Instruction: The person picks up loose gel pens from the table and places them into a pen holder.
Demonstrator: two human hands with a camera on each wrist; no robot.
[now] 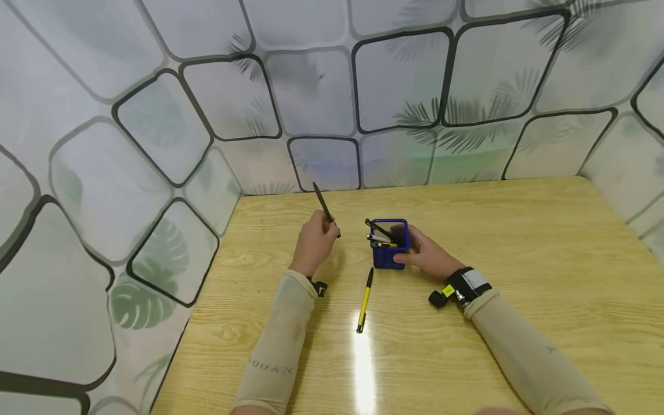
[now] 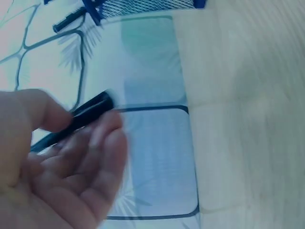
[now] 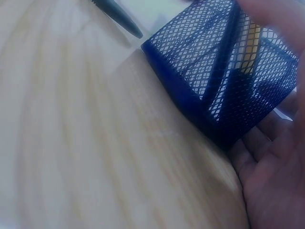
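Note:
My left hand (image 1: 314, 242) pinches a black pen (image 1: 323, 203) between thumb and fingers, above the table to the left of the pen holder. In the left wrist view the pen (image 2: 90, 113) lies across the fingers under the thumb. My right hand (image 1: 427, 253) grips the blue mesh pen holder (image 1: 389, 258) from its right side, thumb on the front and fingers behind. Several pens lean inside it, one of them black (image 1: 377, 227). Through the mesh in the right wrist view a yellow pen (image 3: 251, 47) shows. A yellow pen with black ends (image 1: 365, 302) lies on the table in front of the holder.
The wooden table (image 1: 519, 248) meets a patterned wall (image 1: 316, 109) at the back and at the left. A bright light reflection lies on the table toward the front. Wrist cameras (image 1: 440, 298) are strapped to both arms.

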